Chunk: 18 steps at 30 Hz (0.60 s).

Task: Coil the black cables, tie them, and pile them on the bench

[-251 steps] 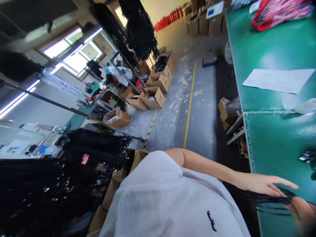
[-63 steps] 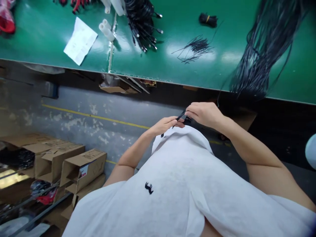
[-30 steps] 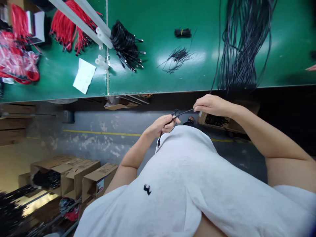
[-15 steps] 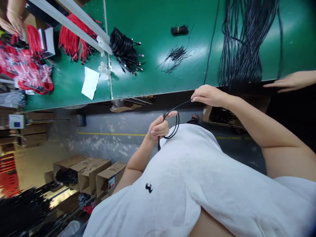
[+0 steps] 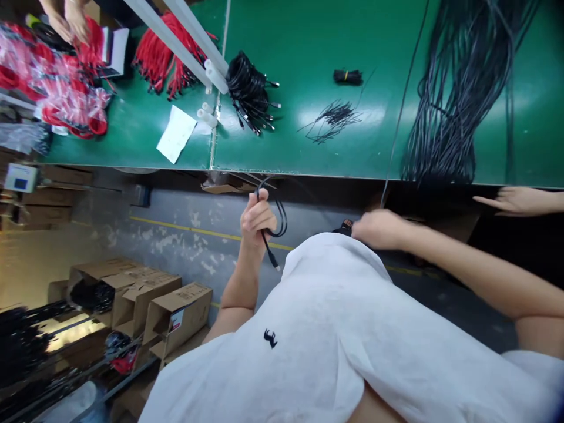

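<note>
Two loops of a thin black cable [image 5: 277, 216] hang from the left hand [image 5: 257, 218], whose fingers are clamped around them just below the near edge of the green tabletop [image 5: 299, 150]; the cable's plug end [image 5: 274, 264] dangles under that fist, against the white shirt [image 5: 335, 329]. The right hand [image 5: 378, 229] sits lower, close to the shirt, and looks loosely closed around the free run of the same cable, though motion blur makes that grip hard to read. From there the strand climbs over the tabletop's near edge toward the big heap of loose black cables [image 5: 453, 100] at the right end.

Judging by this, the coil is only started: a couple of turns are gathered and most of the length is still strung out. Small black ties [image 5: 332, 117] lie mid-tabletop, with one finished tied bundle [image 5: 348, 76] beyond them and a pile of coiled black cables [image 5: 249, 91] nearer the left. Red cables [image 5: 167, 56] fill the far left corner. Another person's hand [image 5: 513, 201] reaches in at the right.
</note>
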Each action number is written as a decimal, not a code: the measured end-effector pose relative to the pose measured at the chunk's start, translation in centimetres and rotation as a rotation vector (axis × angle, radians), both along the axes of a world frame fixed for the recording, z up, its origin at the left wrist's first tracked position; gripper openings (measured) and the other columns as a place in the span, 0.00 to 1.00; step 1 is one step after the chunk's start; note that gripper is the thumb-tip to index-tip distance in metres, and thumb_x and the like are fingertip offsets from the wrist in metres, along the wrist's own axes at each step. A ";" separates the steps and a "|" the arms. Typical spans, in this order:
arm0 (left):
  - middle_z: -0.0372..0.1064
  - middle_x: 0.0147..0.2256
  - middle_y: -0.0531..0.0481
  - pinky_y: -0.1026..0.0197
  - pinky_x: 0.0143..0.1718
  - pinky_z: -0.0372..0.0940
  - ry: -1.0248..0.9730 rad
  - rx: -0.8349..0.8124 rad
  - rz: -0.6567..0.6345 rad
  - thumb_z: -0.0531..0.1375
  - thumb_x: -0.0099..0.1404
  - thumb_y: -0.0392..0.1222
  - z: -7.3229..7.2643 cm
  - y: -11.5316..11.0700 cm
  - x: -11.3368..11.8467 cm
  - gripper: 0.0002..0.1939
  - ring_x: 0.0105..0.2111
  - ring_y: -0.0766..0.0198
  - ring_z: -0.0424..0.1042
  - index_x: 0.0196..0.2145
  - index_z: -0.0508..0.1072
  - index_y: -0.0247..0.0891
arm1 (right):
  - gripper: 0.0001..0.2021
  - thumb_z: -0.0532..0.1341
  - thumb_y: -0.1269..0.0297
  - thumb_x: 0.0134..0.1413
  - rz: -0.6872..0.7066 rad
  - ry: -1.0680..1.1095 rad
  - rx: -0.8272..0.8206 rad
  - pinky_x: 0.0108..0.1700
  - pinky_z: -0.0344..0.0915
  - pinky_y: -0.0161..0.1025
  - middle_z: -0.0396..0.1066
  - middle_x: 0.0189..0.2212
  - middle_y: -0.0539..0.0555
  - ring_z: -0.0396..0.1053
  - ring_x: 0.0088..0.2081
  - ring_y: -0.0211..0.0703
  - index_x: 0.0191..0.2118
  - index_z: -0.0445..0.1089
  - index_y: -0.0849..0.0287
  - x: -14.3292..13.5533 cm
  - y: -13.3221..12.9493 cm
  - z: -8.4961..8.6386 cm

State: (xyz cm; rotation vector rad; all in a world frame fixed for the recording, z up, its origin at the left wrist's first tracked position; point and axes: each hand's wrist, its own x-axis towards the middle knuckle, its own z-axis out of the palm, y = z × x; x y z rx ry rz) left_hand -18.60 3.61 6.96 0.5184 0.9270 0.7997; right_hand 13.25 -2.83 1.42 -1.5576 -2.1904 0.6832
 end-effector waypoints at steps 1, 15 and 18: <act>0.50 0.13 0.62 0.75 0.11 0.45 0.020 0.013 -0.009 0.53 0.72 0.52 -0.5 0.0 0.4 0.16 0.09 0.77 0.49 0.40 0.75 0.40 | 0.20 0.50 0.57 0.68 0.048 -0.003 -0.013 0.44 0.58 0.39 0.75 0.36 0.60 0.68 0.42 0.40 0.32 0.74 0.60 -1.0 -0.3 0.5; 0.65 0.15 0.51 0.70 0.14 0.53 -0.037 -0.105 -0.741 0.64 0.62 0.55 -2.9 -2.8 1.8 0.24 0.12 0.72 0.58 0.40 0.77 0.26 | 0.21 0.50 0.49 0.66 0.321 0.168 -0.261 0.38 0.58 0.36 0.74 0.32 0.53 0.69 0.36 0.41 0.33 0.73 0.57 0.3 1.2 2.1; 0.61 0.12 0.54 0.70 0.11 0.50 -0.125 -0.150 -0.775 0.62 0.65 0.51 -2.8 -3.1 2.5 0.20 0.08 0.74 0.53 0.39 0.78 0.26 | 0.21 0.51 0.50 0.66 0.390 0.177 -0.157 0.38 0.58 0.37 0.73 0.32 0.53 0.68 0.36 0.41 0.33 0.74 0.57 -2.3 2.5 2.7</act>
